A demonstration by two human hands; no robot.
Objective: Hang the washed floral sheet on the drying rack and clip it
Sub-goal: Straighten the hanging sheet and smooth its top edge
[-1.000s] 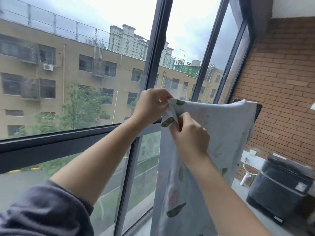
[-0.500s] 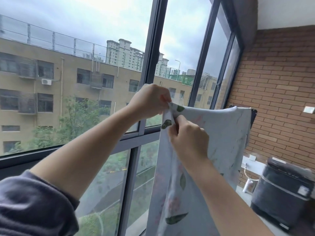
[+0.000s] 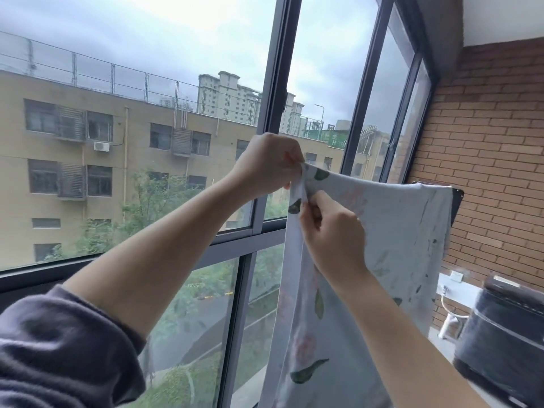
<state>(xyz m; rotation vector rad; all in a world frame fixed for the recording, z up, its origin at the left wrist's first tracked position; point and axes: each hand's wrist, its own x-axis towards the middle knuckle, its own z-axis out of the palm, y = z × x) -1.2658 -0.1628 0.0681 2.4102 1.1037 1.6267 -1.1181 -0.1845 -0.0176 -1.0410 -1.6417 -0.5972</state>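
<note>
1. Floral sheet (image 3: 406,231) hangs draped from the drying rack (image 3: 457,201); the rail itself is hidden under the cloth.
2. My left hand (image 3: 269,164) grips the top corner; my right hand (image 3: 332,234) pinches the hem just below.
3. Best to pull the hem flat and taut before clipping. No clip in sight.

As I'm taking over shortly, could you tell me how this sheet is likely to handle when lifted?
Probably floppy: the sheet drapes from the left hand toward its far end and hangs in folds. Likely light: pinches by that hand and the right hand hold this end up. Released, it may slump.
</note>
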